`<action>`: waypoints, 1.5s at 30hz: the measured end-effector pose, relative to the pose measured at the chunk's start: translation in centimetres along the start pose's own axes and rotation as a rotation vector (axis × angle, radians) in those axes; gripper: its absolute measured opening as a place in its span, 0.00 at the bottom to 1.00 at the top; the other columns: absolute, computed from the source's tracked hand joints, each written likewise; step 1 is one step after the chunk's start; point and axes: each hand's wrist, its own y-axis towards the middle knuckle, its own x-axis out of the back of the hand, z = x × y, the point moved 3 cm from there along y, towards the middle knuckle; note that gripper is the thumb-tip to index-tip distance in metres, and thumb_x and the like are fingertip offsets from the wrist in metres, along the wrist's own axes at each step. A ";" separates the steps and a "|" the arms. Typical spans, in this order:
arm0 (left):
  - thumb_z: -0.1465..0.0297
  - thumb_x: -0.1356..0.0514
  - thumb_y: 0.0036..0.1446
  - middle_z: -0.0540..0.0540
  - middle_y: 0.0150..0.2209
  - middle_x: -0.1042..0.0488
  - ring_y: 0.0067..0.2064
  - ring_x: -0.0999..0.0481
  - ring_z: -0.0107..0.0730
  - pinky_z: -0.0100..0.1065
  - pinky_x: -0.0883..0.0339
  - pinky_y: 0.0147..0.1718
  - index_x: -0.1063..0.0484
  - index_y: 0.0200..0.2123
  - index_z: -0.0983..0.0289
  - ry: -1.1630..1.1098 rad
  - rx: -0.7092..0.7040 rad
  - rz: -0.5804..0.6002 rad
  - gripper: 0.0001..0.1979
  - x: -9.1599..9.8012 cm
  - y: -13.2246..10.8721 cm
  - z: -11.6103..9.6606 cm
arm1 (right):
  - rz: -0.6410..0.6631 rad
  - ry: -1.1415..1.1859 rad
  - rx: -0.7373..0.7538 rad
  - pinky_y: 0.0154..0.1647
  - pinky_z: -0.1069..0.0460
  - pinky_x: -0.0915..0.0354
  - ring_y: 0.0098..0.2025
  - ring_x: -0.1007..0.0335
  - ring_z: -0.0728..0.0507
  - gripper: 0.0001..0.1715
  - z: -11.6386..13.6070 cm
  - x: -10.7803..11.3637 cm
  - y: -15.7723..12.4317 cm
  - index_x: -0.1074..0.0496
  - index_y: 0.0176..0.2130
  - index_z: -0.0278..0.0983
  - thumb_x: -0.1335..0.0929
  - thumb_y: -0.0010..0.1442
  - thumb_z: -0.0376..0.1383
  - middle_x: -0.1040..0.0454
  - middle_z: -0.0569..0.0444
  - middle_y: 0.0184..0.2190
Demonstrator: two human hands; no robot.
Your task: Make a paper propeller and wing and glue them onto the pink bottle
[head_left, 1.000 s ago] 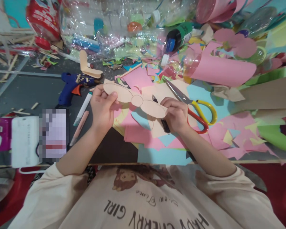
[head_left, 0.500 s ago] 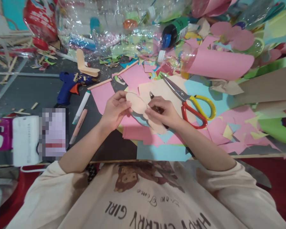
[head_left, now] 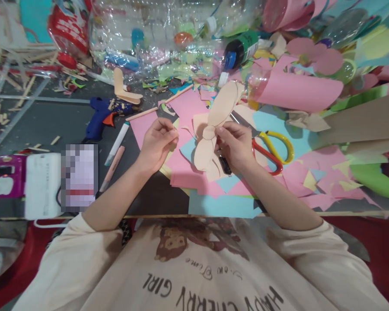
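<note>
My right hand pinches a beige paper cutout near its small round middle. The cutout has rounded, petal-like lobes, one pointing up and away and another hanging toward me. My left hand is apart from it on the left, thumb and fingertips pressed together; whether anything tiny is between them I cannot make out. A black pen lies partly hidden below my right hand. Scissors with red and yellow handles lie just right of that hand, their blades partly covered by the cutout and hand.
A blue hot glue gun, a white marker and a pinkish pen lie on the left. A phone is beside a white box. Pink paper scraps cover the right; plastic bottles crowd the back.
My left hand has let go of the paper cutout. My right hand has turned the cutout, swinging its long lobe up and away, and moved slightly right.
</note>
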 end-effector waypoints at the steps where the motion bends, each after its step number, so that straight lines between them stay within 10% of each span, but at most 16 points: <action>1: 0.62 0.24 0.40 0.41 0.21 0.35 0.22 0.33 0.17 0.22 0.39 0.20 0.37 0.27 0.61 -0.013 0.007 0.006 0.23 0.0 0.0 0.0 | 0.010 0.018 -0.007 0.17 0.55 0.38 0.17 0.37 0.53 0.19 0.0 -0.1 -0.1 0.27 0.27 0.39 0.25 0.49 0.51 0.33 0.62 0.18; 27: 0.67 0.26 0.41 0.48 0.34 0.22 0.32 0.21 0.23 0.23 0.26 0.32 0.29 0.34 0.61 0.134 0.046 -0.010 0.18 0.4 -0.5 0.4 | 0.031 0.138 -0.087 0.12 0.58 0.50 0.14 0.42 0.55 0.17 0.6 -0.5 0.1 0.25 0.26 0.38 0.23 0.48 0.48 0.33 0.63 0.14; 36: 0.56 0.35 0.56 0.57 0.54 0.26 0.49 0.23 0.34 0.31 0.26 0.45 0.25 0.51 0.56 0.663 -0.232 0.352 0.21 -0.8 -2.0 0.7 | 0.100 0.030 -0.117 0.14 0.57 0.51 0.15 0.45 0.56 0.14 0.1 -0.2 -0.1 0.24 0.28 0.37 0.25 0.53 0.46 0.33 0.62 0.15; 45: 0.59 0.37 0.58 0.57 0.47 0.23 0.37 0.24 0.26 0.29 0.28 0.39 0.24 0.48 0.60 0.738 -0.249 0.271 0.17 -1.0 -2.1 0.4 | 0.126 0.011 -0.094 0.17 0.57 0.43 0.20 0.37 0.54 0.21 0.5 -0.5 0.0 0.25 0.39 0.40 0.24 0.50 0.49 0.29 0.61 0.25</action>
